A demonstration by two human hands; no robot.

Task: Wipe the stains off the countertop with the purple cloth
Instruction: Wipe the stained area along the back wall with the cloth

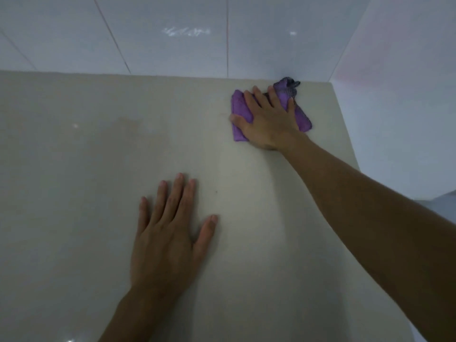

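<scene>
purple cloth (240, 112) lies folded, long axis running toward the back wall (172, 33), pressed under the right hand (267, 122), fingers spread; left hand (167, 240) flat, open on the countertop (74, 169).

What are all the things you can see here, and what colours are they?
purple cloth: one, purple with a darker frayed corner, at the far right corner of the countertop, pressed under the right hand.
countertop: one, beige and glossy, filling most of the view.
small dark speck: one, dark, on the countertop just beyond the left hand.
wall tiles: several, white and shiny, behind the countertop and along its right side.
left hand: one, lying flat on the countertop with fingers spread, holding nothing.
right hand: one, reaching far right, palm down on the cloth.
</scene>
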